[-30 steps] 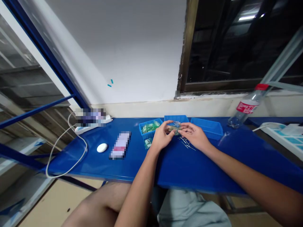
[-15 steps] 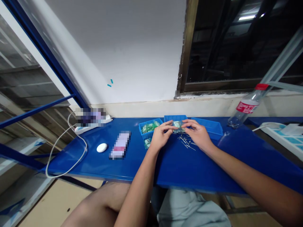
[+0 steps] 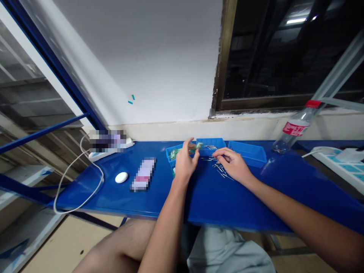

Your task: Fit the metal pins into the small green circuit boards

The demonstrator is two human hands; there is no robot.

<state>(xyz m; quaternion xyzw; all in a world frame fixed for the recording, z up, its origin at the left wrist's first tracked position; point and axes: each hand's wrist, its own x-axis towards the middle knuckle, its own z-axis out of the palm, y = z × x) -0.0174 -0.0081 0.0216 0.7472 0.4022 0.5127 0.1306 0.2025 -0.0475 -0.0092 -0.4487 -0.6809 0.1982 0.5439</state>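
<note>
My left hand (image 3: 185, 161) is raised over the left blue tray (image 3: 170, 159), pinching a small green part (image 3: 198, 145) between thumb and fingers. That tray holds several green parts. My right hand (image 3: 231, 165) rests on the blue table (image 3: 216, 197) with fingers curled down onto a scatter of thin metal pins (image 3: 221, 170). Whether it grips a pin I cannot make out. The middle blue tray (image 3: 212, 142) with more pins sits just behind both hands.
A third blue tray (image 3: 248, 151) stands at the right. A leaning plastic bottle with a red label (image 3: 295, 127) is at the far right, a white power strip (image 3: 338, 163) beyond it. A white oval object (image 3: 121, 177), a blurred flat box (image 3: 143, 174) and a white cable (image 3: 76, 182) lie left.
Both hands held a small part together over the pins. Now my left hand has carried the green part left, toward the left tray, and my right hand has dropped onto the pins.
</note>
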